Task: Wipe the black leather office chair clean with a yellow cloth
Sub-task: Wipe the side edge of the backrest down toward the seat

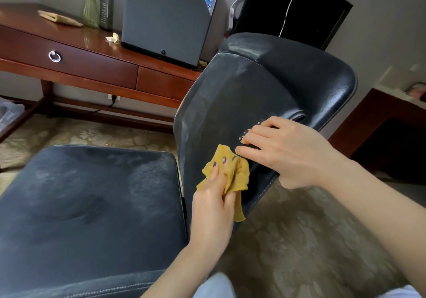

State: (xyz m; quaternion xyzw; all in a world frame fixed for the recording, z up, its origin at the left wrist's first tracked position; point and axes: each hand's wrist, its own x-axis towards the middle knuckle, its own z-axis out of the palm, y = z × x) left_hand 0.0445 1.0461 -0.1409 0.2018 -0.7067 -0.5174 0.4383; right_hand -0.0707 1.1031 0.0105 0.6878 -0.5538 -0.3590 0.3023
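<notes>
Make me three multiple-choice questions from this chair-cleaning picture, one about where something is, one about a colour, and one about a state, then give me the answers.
1. Where is the green spray bottle?
A. on the wooden desk
B. on the chair seat
C. on the carpet

2. What colour is the cloth held against the chair?
A. white
B. yellow
C. blue

3. What is the right hand doing?
A. holding the spray bottle
B. hanging free
C. gripping the chair back

Answers:
1 A: the spray bottle stands on the desk.
2 B: the cloth in the left hand is yellow.
3 C: the right hand grips the chair back at its edge.
</notes>
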